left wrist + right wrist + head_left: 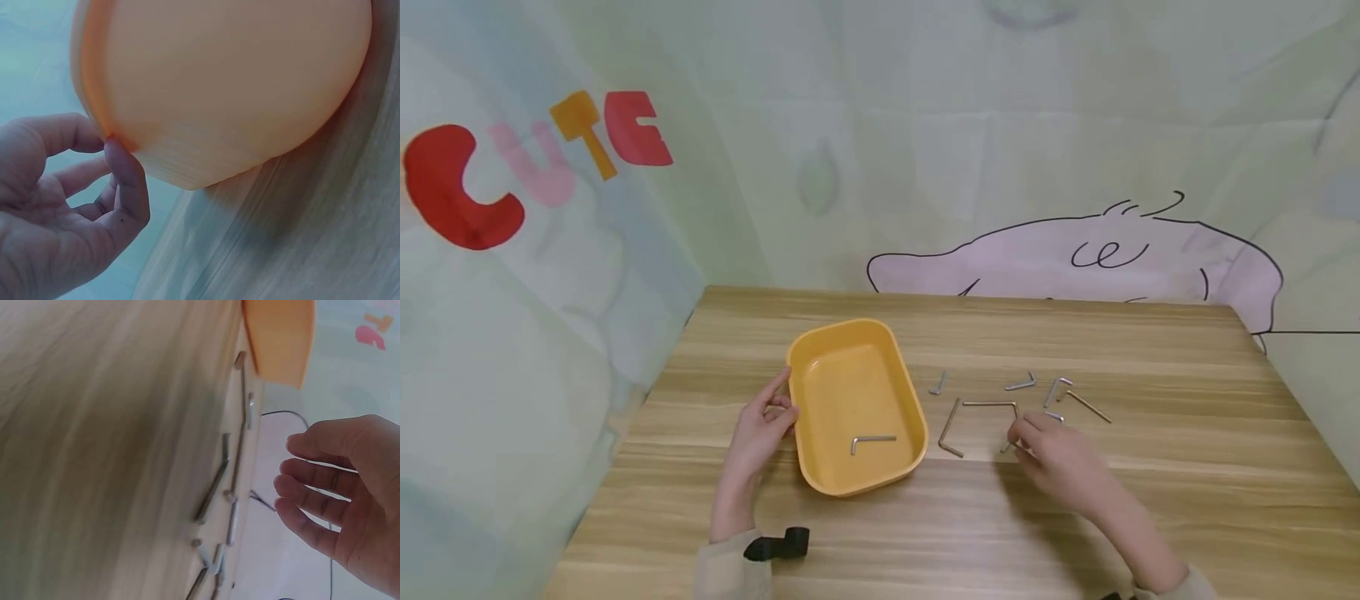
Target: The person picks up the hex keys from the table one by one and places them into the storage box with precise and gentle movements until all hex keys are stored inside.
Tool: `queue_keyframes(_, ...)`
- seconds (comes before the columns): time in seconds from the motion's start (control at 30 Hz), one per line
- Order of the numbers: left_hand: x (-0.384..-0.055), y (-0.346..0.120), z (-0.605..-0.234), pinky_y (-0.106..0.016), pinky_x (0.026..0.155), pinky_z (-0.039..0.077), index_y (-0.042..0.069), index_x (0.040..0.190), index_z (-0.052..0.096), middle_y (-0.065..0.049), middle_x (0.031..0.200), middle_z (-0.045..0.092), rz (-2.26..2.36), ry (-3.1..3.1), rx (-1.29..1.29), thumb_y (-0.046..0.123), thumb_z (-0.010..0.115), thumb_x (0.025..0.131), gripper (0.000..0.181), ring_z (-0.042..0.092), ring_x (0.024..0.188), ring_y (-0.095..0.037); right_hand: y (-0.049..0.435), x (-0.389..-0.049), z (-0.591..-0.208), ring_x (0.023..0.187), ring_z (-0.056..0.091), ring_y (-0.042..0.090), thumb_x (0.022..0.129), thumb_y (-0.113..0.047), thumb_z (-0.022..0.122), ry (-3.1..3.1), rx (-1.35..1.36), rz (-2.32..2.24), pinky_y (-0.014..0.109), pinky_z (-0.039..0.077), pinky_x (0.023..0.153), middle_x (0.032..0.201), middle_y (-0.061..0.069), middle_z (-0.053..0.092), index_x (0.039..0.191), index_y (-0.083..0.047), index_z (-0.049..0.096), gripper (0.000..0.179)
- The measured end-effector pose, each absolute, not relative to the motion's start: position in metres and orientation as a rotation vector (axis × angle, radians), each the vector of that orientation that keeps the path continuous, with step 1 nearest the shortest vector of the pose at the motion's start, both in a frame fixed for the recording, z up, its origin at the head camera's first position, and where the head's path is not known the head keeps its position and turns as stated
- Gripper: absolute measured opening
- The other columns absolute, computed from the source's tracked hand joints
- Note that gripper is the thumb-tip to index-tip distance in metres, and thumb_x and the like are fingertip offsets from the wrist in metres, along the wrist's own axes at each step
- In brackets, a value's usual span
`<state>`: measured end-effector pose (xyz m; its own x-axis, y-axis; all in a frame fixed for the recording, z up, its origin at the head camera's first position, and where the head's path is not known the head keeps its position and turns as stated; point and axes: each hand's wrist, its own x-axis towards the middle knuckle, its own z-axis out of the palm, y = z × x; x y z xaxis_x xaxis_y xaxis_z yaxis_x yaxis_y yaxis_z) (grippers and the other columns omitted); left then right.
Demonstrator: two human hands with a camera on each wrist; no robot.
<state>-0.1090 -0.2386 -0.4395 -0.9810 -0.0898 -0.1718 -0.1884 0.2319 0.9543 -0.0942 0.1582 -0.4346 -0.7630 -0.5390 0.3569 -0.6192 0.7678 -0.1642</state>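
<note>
My left hand (754, 440) pinches the left rim of a yellow tray (842, 392) between thumb and index finger. One silver hex key (876, 438) lies inside, toward the tray's near end. Over the scattered hex keys, my right hand (1060, 462) hovers with its fingers loosely bent. In the right wrist view that hand (350, 494) holds nothing and stays apart from the keys. A bronze hex key (992, 404) reaches up to its fingertips in the head view, and another silver key is partly hidden beneath them. A second bronze hex key (949, 422) lies between tray and hand.
Several more hex keys lie on the wooden table (880, 550), including a bronze one (1090, 407) on the right and small silver ones (1021, 386) farther back. A printed cloth backdrop (775, 167) stands behind the table and along its left side.
</note>
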Motion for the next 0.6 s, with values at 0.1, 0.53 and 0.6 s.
queue_keyframes(0.1, -0.109, -0.238, -0.439, -0.02, 0.07, 0.051, 0.015, 0.15, 0.034, -0.006, 0.102, 0.045, 1.886, 2.393, -0.272, 0.0, 0.052, 0.094, 0.061, 0.053, 0.074, -0.003, 0.163, -0.095, -0.439, 0.075, 0.059, 0.008, 0.07, -0.002, 0.077, -2.689, 0.879, 0.395, 0.023, 0.052, 0.062, 0.08, -0.005, 0.06, 0.085, -0.013, 0.065, 0.022)
queue_keyframes(0.53, -0.109, -0.239, -0.438, -0.021, 0.069, 0.051, 0.013, 0.15, 0.034, -0.007, 0.101, 0.045, 1.889, 2.404, -0.251, -0.001, 0.052, 0.094, 0.061, 0.053, 0.072, -0.002, 0.17, -0.098, -0.447, 0.075, 0.057, 0.007, 0.071, -0.004, 0.076, -2.816, 0.78, 0.405, 0.022, 0.049, 0.06, 0.08, -0.007, 0.06, 0.087, -0.015, 0.064, 0.023)
queue_keyframes(0.6, -0.109, -0.239, -0.438, -0.021, 0.069, 0.051, 0.013, 0.15, 0.034, -0.006, 0.101, 0.044, 1.884, 2.402, -0.248, 0.0, 0.052, 0.094, 0.061, 0.053, 0.073, -0.002, 0.171, -0.099, -0.448, 0.075, 0.057, 0.007, 0.071, -0.004, 0.076, -2.831, 0.774, 0.399, 0.022, 0.048, 0.059, 0.08, -0.007, 0.06, 0.088, -0.015, 0.064, 0.023)
